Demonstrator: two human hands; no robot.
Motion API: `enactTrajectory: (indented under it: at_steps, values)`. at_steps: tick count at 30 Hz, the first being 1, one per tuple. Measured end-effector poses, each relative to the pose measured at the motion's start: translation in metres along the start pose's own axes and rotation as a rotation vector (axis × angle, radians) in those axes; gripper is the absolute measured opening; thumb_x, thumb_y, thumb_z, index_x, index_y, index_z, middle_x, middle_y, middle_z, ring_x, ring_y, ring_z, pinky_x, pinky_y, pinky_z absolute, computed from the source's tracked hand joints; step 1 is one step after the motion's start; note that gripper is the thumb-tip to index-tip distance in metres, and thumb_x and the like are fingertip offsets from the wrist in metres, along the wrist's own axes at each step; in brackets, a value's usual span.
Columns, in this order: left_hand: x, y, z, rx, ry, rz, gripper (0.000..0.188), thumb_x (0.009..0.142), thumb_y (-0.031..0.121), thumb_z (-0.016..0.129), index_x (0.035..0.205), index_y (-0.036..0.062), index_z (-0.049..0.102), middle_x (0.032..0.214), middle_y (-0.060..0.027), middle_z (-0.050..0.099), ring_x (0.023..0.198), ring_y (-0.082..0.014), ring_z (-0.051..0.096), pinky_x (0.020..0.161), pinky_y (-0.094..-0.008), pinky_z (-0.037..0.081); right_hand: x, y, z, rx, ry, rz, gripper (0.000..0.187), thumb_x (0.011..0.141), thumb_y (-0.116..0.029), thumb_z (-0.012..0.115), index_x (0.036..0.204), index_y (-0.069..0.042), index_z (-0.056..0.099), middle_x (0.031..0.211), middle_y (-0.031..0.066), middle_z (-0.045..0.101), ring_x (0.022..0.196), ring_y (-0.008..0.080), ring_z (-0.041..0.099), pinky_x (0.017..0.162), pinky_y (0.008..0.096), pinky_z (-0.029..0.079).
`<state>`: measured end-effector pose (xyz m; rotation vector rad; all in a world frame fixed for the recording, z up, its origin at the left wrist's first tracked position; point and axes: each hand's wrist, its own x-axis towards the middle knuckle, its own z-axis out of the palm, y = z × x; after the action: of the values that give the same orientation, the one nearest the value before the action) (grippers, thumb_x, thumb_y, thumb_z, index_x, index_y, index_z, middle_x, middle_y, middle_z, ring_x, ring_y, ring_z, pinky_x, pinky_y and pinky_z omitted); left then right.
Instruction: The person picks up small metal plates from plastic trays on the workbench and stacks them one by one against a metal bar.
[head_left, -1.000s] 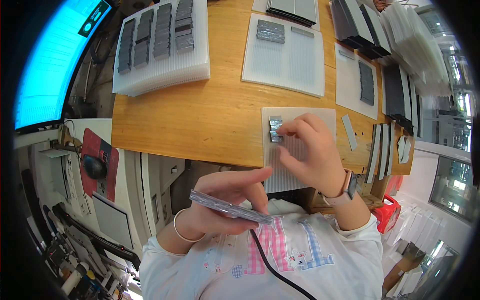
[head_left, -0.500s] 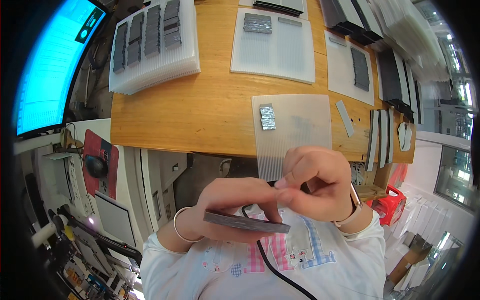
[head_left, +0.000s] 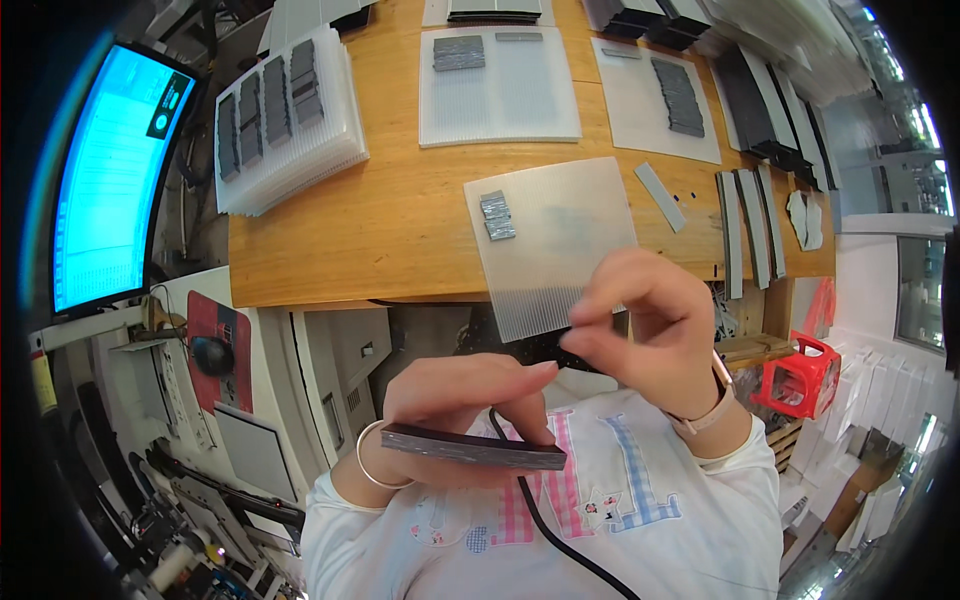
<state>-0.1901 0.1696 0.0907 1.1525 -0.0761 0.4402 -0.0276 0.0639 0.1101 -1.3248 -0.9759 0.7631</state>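
My left hand (head_left: 455, 385) is wrapped round a flat dark grey bar (head_left: 475, 449), held level in front of my shirt; its long edge faces me. Just right of it, my right hand (head_left: 655, 320) is raised with thumb and forefinger curled together in a pinch. Whatever is between those fingertips, if anything, is too small to make out. Beyond the right hand, a translucent ribbed plastic sheet (head_left: 555, 240) overhangs the table's front edge. A short row of shiny grey pieces (head_left: 497, 215) lies on it.
On the wooden table (head_left: 350, 250), a stack of ribbed sheets (head_left: 345, 150) at left bears several rows of grey pieces. Another ribbed sheet (head_left: 510, 105) lies at the back. Long grey strips (head_left: 748, 230) lie at right, near a red stool (head_left: 800, 378). A monitor (head_left: 120, 180) stands left.
My right hand has drawn away from the left hand, to the right and slightly up. The left hand still holds the bar. The whole view has shifted and turned a little.
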Motion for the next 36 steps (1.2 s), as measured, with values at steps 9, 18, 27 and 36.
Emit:
enactTrajectory:
  at_steps: [9,18,27,36]
  values:
    - [0.009,0.002,0.011,0.047,-0.072,-0.005,0.056,0.067,0.002,0.068,0.12,-0.0036,0.049,0.078,-0.0135,0.063,0.068,-0.0225,0.059,0.063,-0.0302,0.045,-0.012,-0.036,-0.006,-0.08,-0.042,-0.069,0.022,0.065,0.002,0.07,0.084,-0.005,0.062,0.074,0.0046,0.06,0.064,0.0109,0.056,0.057,0.0207,0.044]
    - [0.007,-0.014,0.015,0.007,0.083,-0.02,0.055,0.065,-0.009,0.069,0.116,-0.0058,0.05,0.086,-0.0109,0.062,0.076,-0.016,0.06,0.068,-0.027,0.047,-0.021,-0.019,-0.014,0.073,0.218,0.15,0.018,0.075,0.005,0.06,0.092,0.002,0.059,0.085,0.0066,0.061,0.076,0.0106,0.06,0.068,0.0223,0.048]
    - [0.004,-0.033,0.004,0.164,0.308,-0.038,0.034,0.064,-0.009,0.069,0.096,-0.0018,0.058,0.084,-0.0074,0.061,0.075,-0.012,0.057,0.067,-0.0231,0.046,-0.023,0.004,-0.004,0.244,-0.025,0.165,0.026,0.072,0.004,0.066,0.096,0.002,0.058,0.088,0.0065,0.059,0.077,0.0111,0.06,0.07,0.0224,0.049]
    - [0.011,-0.014,0.008,0.32,0.05,-0.086,0.057,0.059,-0.008,0.069,0.114,-0.0017,0.054,0.08,-0.0095,0.062,0.071,-0.0155,0.058,0.064,-0.0242,0.043,-0.008,-0.018,-0.012,0.076,0.035,0.12,0.016,0.071,0.0,0.068,0.085,0.001,0.061,0.076,0.0047,0.061,0.069,0.0089,0.06,0.063,0.0198,0.048]
